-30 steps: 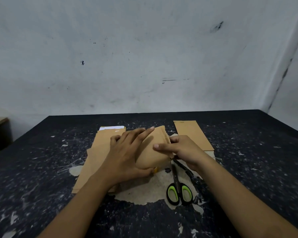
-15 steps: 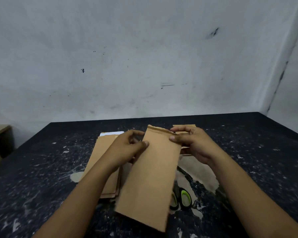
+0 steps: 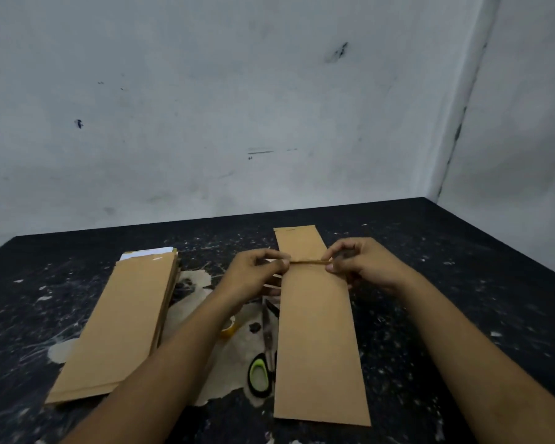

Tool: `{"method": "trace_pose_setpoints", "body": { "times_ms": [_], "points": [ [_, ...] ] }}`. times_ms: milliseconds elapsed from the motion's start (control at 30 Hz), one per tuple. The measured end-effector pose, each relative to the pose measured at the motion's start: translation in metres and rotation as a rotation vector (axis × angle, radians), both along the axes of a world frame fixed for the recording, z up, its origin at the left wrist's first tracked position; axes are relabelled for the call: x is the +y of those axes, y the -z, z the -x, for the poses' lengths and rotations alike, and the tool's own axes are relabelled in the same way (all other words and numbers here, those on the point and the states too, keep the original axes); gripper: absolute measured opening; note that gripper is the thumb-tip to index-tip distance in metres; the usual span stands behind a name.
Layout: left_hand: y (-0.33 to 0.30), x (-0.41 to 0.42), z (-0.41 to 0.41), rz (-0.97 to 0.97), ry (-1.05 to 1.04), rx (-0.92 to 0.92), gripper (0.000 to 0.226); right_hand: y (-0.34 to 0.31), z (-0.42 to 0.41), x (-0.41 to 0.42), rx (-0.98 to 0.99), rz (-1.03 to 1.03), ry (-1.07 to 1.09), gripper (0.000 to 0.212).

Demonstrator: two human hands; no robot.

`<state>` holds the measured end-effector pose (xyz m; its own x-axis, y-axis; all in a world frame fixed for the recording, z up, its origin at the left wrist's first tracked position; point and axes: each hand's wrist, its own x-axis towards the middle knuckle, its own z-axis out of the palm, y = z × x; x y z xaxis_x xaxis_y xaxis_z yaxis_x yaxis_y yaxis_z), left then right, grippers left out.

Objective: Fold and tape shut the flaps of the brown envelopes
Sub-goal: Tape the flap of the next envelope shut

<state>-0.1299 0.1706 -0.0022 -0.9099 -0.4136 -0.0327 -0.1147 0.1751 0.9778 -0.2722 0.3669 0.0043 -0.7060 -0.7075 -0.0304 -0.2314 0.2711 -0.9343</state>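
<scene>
We hold one envelope by its far end, lying lengthwise toward us on the table. Our left hand pinches the left corner of the flap, fingers curled tight; our right hand pinches the right corner the same way. We judge the matched grip keeps the crease straight across as the flap folds. The paper is stiff, matte brown, long and narrow with sharp edges. A stack of like envelopes lies to the left, white sheets showing at its far end. Another envelope lies just beyond our hands. Scissors with green handles lie half under the envelope's left edge, and a tape roll peeks out beside our left forearm, both kept within reach. The black table is scuffed and flecked.
</scene>
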Motion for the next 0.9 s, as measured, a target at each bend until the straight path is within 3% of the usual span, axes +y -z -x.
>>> {"method": "trace_pose_setpoints", "body": {
  "times_ms": [300, 467, 567, 767, 900],
  "points": [
    [0.02, -0.005, 0.024, 0.041, -0.037, -0.079, 0.017, 0.024, 0.017, -0.003, 0.072, -0.057, -0.087, 0.012],
    [0.021, -0.008, 0.024, 0.102, 0.075, -0.101, 0.018, 0.028, 0.022, -0.003, 0.046, -0.058, -0.092, 0.018],
    [0.022, -0.005, 0.022, 0.208, 0.133, -0.074, 0.016, 0.027, 0.024, 0.0, 0.074, -0.064, -0.094, 0.013],
    [0.02, 0.001, 0.024, 0.167, 0.164, 0.026, 0.015, 0.017, 0.028, 0.008, 0.128, -0.079, -0.133, 0.013],
    [0.026, 0.003, 0.024, 0.299, 0.161, -0.003, 0.012, 0.022, 0.027, 0.007, 0.212, -0.149, -0.163, 0.012]
  ]
}}
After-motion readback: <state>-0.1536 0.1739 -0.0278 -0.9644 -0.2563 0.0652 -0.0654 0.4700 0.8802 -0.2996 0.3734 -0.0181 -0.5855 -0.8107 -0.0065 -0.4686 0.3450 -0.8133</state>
